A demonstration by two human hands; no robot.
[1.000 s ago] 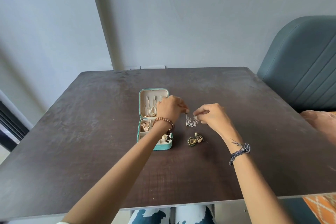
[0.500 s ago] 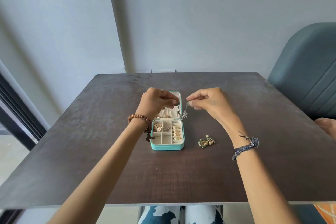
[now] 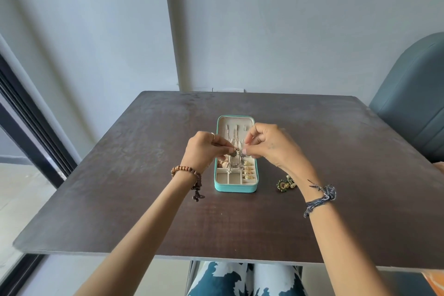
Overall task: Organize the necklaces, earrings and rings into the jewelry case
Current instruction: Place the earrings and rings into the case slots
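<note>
While the silver dangle earrings are pinched from both sides by the left hand and right hand above the open jewelry case, light, tangle-prone drops are judged best gripped at their tops; another pair waits at three o'clock.

One teal jewelry case, open on one dark table. Two hands over it, left hand, right hand. Four gold rings slotted inside. One green-and-gold earring pair on the tabletop. Two wrist bracelets.
</note>
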